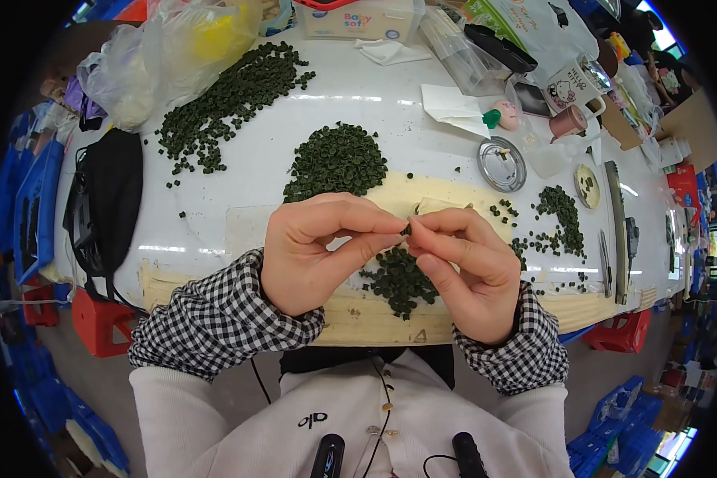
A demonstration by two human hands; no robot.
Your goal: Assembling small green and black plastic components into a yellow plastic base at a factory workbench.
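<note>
Above the near edge of the white table (239,183), my left hand (307,247) pinches a small dark green piece (407,229) between thumb and forefinger. My right hand (478,271) meets it from the other side, its thumb and fingertips closed at the same piece. The fingers partly hide the piece, and its exact kind does not show. Just below the fingertips lies a small heap of like pieces (400,285). Behind my left hand is a bigger round heap (336,159). Further pieces lie in a long spread (239,92) at the far left and a loose cluster (562,215) on the right.
A black cloth bag (113,203) lies at the left. Clear plastic bags (127,80) and a plastic tub (358,22) stand at the back. On the right are a round metal tin (502,165), a mug (567,89), tweezers (605,263) and a long metal bar (616,231).
</note>
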